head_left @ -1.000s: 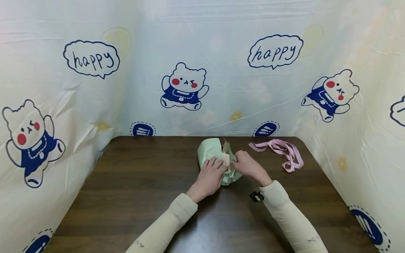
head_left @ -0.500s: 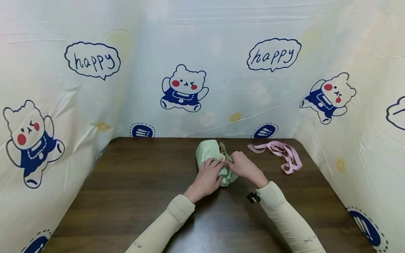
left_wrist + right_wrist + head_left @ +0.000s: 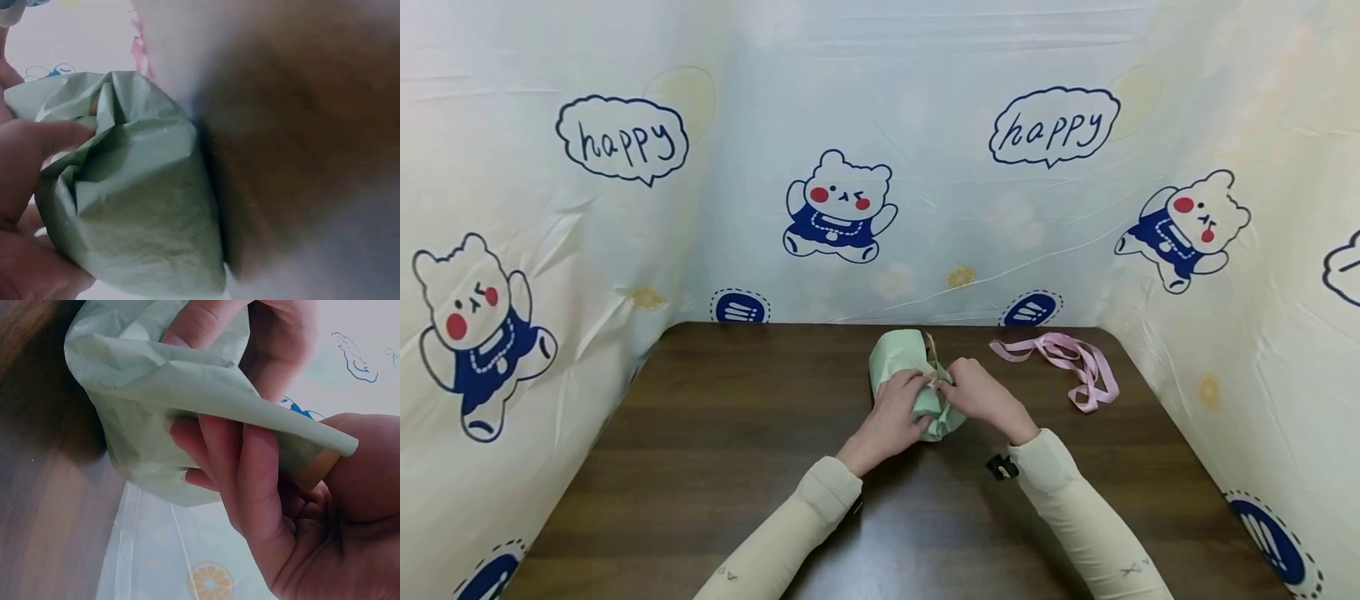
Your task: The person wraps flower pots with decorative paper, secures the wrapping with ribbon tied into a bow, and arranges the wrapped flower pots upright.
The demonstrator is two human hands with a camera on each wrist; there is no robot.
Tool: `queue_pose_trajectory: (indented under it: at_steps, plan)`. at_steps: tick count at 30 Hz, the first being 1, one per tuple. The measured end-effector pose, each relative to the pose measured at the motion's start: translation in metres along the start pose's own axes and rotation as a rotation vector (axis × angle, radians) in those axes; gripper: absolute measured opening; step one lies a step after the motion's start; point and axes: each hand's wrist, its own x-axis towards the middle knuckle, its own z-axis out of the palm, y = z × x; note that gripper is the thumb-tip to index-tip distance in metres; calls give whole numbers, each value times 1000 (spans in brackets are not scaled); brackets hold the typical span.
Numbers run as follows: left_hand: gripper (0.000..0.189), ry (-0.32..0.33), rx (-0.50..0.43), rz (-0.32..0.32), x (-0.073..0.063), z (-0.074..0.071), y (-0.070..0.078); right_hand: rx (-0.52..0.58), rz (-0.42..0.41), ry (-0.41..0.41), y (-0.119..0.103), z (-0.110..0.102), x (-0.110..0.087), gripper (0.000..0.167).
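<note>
A bundle in crinkled light green paper [image 3: 897, 352] lies near the far edge of the table; what is inside is hidden. My left hand [image 3: 891, 417] grips it from the left, fingers over the top, thumb at the near end. On the other side my right hand [image 3: 988, 396] pinches the paper's loose edge. The right wrist view shows this rolled paper fold [image 3: 187, 390] between the right hand's thumb and fingers [image 3: 259, 481], with brown inner paper [image 3: 319, 467] beside it. There the left thumb [image 3: 203, 325] presses into the fold. Gathered creases fill the bundle's end [image 3: 150, 200] in the left wrist view.
To the right of the bundle, a loosely looped pink ribbon [image 3: 1078, 362] lies on the dark wooden table [image 3: 722, 433]. A printed cloth curtain [image 3: 940, 75] with bear drawings hangs behind the table and along both sides. A small black device [image 3: 1002, 467] sits by the right cuff.
The right hand has moved slightly left with the paper edge, folding it toward the left hand. The pale patch between the hands is now mostly covered. The ribbon has not moved.
</note>
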Motion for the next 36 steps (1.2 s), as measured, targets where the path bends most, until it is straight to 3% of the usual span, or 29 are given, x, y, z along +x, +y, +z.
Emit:
queue_pose_trajectory:
  at_steps: [4, 7, 13, 17, 23, 28, 36]
  plan:
    - [37, 125, -162, -8, -5, -4, -4, 5, 18, -2, -1, -1, -1, 45]
    - [28, 147, -183, 10, -9, -8, -8, 9, 26, 6, -3, 1, -1, 46]
    - [29, 84, -203, 58, -15, -18, -16, -11, 21, 36, -10, 7, 2, 46]
    - [34, 17, -211, 42, -20, -22, -20, -70, -17, 71, -16, 13, 4, 47]
    - [35, -50, -299, 28, -27, -27, -23, -145, -61, 119, -26, 21, 5, 47]
    - [37, -75, -258, 51, -29, -28, -23, -192, -75, 129, -33, 28, 3, 37]
    - [40, -57, -264, 5, -34, -28, -19, -255, -85, 128, -46, 34, 1, 29]
